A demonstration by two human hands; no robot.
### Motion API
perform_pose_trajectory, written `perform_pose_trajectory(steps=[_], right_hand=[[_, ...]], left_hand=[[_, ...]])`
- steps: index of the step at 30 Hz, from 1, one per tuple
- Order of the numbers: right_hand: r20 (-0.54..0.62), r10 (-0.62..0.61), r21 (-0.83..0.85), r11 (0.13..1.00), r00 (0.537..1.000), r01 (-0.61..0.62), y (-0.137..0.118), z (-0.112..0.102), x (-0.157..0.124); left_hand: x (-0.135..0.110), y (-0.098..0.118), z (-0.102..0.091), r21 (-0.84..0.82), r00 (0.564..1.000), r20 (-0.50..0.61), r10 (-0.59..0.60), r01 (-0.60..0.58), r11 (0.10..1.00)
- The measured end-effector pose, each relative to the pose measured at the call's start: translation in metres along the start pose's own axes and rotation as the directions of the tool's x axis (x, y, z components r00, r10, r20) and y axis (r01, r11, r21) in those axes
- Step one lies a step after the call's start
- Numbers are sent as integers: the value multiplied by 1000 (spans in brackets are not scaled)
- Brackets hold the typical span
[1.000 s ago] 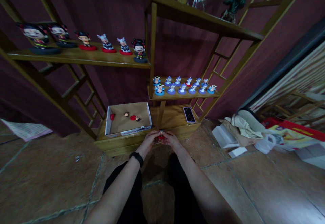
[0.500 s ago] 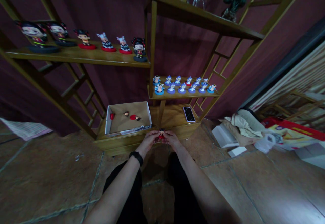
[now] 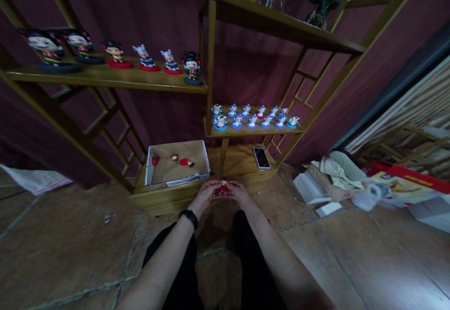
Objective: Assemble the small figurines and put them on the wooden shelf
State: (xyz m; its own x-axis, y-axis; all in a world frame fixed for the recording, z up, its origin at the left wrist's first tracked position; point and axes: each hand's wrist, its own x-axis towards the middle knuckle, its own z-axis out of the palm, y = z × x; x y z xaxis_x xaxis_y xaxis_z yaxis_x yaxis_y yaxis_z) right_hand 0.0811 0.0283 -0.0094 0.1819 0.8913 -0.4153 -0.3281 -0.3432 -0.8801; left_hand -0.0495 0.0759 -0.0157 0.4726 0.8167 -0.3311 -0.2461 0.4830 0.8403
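Note:
A small figurine (image 3: 224, 185) with dark hair and a red lower part is held upright between both hands, just in front of the low wooden shelf. My left hand (image 3: 208, 192) pinches its left side, and my right hand (image 3: 238, 191) grips its right side. Fingers cover part of its base. To the left of the hands, a shallow cardboard box (image 3: 149, 170) rests on the bottom shelf. Inside lie two small figurine pieces (image 3: 190, 163), a red disc (image 3: 183, 162) and a red piece (image 3: 155, 161) by the left wall.
A phone (image 3: 262, 158) lies on the bottom shelf at right. Several small blue and purple figurines (image 3: 252, 122) stand on the shelf above it. Larger figurines (image 3: 192, 68) line the upper left shelf. Boxes and cloth (image 3: 337, 171) are piled on the floor at right.
Both hands keep hold of the figurine in nearly the same spot. The view has shifted only very slightly.

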Motion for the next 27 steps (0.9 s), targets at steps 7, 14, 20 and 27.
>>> perform_pose_trajectory(steps=[7,14,20,27], right_hand=[[-27,27,-50,998,999,-28,-1,-1,3],[-79,4,-97,995,997,-12,4,-1,7],[-103,2,-100,995,995,-12,9,-2,12],[-93,4,-119,993,996,-15,14,-4,18]], left_hand=[[-4,2,3,39,999,12,46,-46,998],[1,-5,0,150,998,-18,62,-58,987],[2,-5,0,223,996,-29,81,-73,972],[3,-7,-1,255,994,-27,105,-95,962]])
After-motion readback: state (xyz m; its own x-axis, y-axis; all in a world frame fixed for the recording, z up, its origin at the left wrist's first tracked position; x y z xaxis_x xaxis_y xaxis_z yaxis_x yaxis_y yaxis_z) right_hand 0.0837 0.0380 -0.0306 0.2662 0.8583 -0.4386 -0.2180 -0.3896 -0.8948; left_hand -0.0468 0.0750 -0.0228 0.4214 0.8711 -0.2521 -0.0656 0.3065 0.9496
